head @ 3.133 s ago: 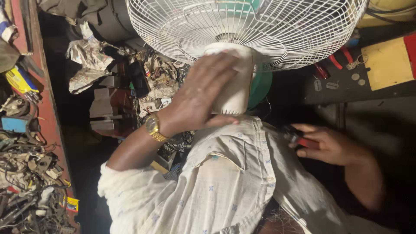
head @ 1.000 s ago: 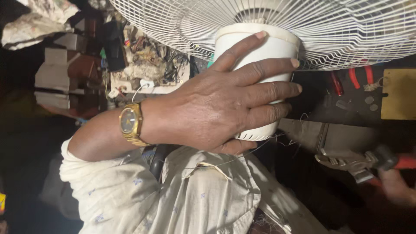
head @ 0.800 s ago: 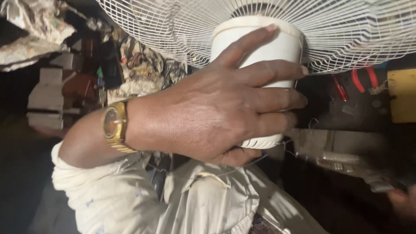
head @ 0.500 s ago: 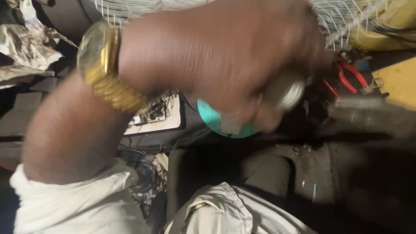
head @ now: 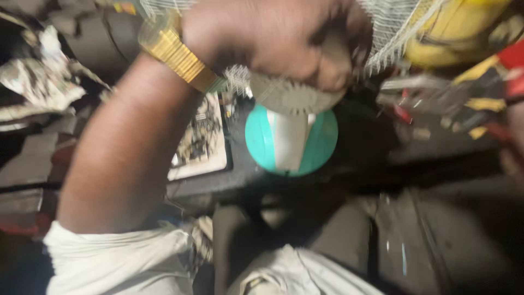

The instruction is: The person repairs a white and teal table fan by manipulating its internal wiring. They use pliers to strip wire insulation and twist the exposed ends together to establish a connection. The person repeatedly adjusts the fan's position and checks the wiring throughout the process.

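Observation:
My left hand (head: 284,38), with a gold watch (head: 174,52) on the wrist, is clamped around the white motor housing (head: 295,97) of a table fan, just behind its white wire grille (head: 393,22). Below the housing I see the fan's round teal and white base (head: 289,139). My right hand (head: 514,136) shows only as a blurred sliver at the right edge. It grips the red and yellow handles of a pair of pliers (head: 436,93) whose metal jaws point left toward the fan. The whole view is motion-blurred.
A bare circuit board (head: 199,136) lies left of the fan base on a dark bench. Crumpled paper (head: 38,87) sits at far left. A yellow object (head: 458,33) is at top right. My pale shirt sleeve (head: 109,262) fills the lower left.
The view has swung down and closer: my left hand stays on the motor housing, the teal base has come into sight, and my right hand with the pliers has risen toward the fan.

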